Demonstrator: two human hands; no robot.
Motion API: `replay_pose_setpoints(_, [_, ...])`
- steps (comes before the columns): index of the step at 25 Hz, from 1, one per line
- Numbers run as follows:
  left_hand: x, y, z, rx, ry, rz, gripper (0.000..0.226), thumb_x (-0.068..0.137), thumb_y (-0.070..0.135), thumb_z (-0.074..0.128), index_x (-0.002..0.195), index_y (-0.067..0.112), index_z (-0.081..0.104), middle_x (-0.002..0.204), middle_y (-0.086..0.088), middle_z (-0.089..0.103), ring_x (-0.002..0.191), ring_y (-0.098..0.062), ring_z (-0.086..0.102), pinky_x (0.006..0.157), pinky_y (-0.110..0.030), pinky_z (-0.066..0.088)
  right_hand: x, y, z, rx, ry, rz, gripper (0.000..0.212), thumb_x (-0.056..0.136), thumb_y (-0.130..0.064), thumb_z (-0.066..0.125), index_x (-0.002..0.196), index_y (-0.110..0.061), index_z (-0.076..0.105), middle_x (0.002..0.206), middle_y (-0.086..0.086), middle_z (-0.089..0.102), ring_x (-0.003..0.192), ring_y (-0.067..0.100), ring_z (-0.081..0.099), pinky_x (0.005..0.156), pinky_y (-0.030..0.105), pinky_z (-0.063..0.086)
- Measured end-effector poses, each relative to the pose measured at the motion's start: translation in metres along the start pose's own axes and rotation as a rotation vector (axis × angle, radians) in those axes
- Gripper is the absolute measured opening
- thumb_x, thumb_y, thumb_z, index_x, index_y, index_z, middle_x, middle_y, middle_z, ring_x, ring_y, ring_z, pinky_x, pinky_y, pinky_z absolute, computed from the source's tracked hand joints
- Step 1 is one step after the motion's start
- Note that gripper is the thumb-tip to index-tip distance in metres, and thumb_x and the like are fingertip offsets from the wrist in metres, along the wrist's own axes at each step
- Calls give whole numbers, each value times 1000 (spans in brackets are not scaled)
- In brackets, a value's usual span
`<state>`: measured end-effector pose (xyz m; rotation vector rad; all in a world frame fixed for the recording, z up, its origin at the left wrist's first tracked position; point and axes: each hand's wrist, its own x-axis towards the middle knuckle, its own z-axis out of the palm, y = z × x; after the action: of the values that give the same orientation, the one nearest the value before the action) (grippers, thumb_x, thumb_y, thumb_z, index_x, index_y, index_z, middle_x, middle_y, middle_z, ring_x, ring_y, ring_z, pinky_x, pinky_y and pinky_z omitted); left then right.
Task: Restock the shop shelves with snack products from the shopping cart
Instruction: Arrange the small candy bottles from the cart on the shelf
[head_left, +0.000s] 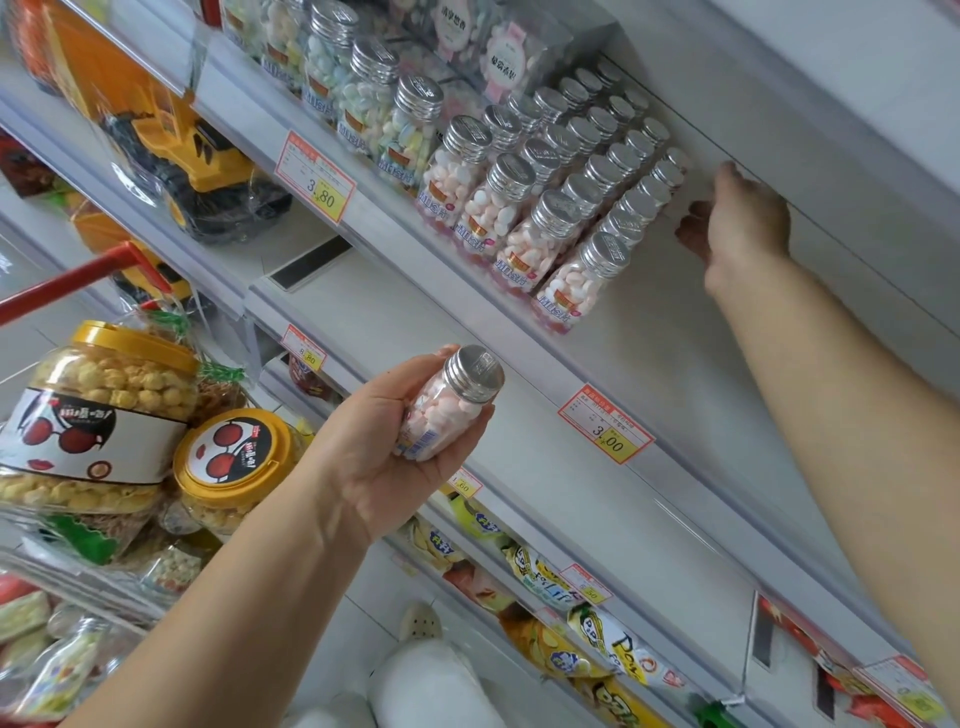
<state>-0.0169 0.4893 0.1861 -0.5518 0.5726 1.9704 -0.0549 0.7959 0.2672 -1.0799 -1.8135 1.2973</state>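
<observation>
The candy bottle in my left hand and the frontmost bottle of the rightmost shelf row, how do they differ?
The held bottle lies tilted in the left hand, fingers curled round it; the shelf bottle stands on the shelf at the front of its row. The held bottle shows a white barcode panel; the shelf bottle shows its front label. Both are clear, with ribbed silver caps and pink-and-white tablets.

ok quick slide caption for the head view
Left hand holds a candy bottle while the right hand reaches deep onto the shelf beside the rows of bottles.
</observation>
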Motion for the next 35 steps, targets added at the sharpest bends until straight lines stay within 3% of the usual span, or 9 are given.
replay_pose_setpoints(2, [-2,-1,6,22,4,11,42,68,14,72,107,1,70,94,-15,75,78,-19,73,60,-29,62,-51,6,-18,-108,77,-299,16,86,-40,48,79,-29,57,70,-10,58,67,14,55,63,35,49])
replay_pose_setpoints(4, [-3,-3,13,58,27,60,21,81,13,70,99,4,70,80,-11,73,61,-16,70,59,-28,61,-122,7,-34,-186,-165,-467,15,90,-44,48,88,-36,60,69,-14,61,60,10,54,58,30,44])
replay_pose_setpoints(7, [-2,-10,20,125,63,175,14,96,14,60,107,11,69,86,-7,71,66,-15,68,65,-28,60,-203,3,-38,-346,-640,-417,29,90,-59,51,107,-38,62,75,-17,64,53,4,55,50,13,40])
replay_pose_setpoints(10, [-7,-16,25,206,-14,201,20,100,16,55,116,8,65,100,-14,71,86,-23,68,88,-40,57,-217,4,-34,-326,-721,-351,20,89,-40,61,108,-37,62,77,-7,64,57,6,59,51,13,44])
replay_pose_setpoints(16, [-19,-14,26,405,-112,3,35,99,36,55,107,4,65,93,-15,65,75,-20,67,56,-26,56,-193,4,-55,-179,-786,-240,33,90,-23,66,121,-36,61,112,-3,68,97,14,67,81,29,56])
replay_pose_setpoints(22, [-11,-26,29,402,-203,31,37,93,28,62,120,3,63,122,-23,67,97,-27,68,75,-32,61,-173,1,-72,18,-452,-105,21,86,-19,61,106,-21,63,96,-1,71,81,10,69,72,28,59])
replay_pose_setpoints(26, [-3,-7,29,384,-155,154,32,94,27,60,118,7,64,115,-18,69,97,-28,68,77,-36,62,-80,-6,-82,-208,-141,-215,18,95,-12,60,109,-22,57,109,4,65,86,12,67,68,22,59])
replay_pose_setpoints(30, [-1,13,31,368,-181,253,29,94,25,58,116,8,66,110,-15,71,96,-27,69,79,-37,62,3,11,-60,-297,-67,-126,19,91,-13,65,107,-18,59,109,13,66,75,20,65,69,29,60])
replay_pose_setpoints(35, [2,14,22,335,-149,263,26,95,27,58,112,10,68,120,-20,69,98,-28,70,79,-38,62,31,0,-22,-239,-117,-70,8,95,-19,61,102,-18,58,73,-2,58,59,9,56,55,22,54])
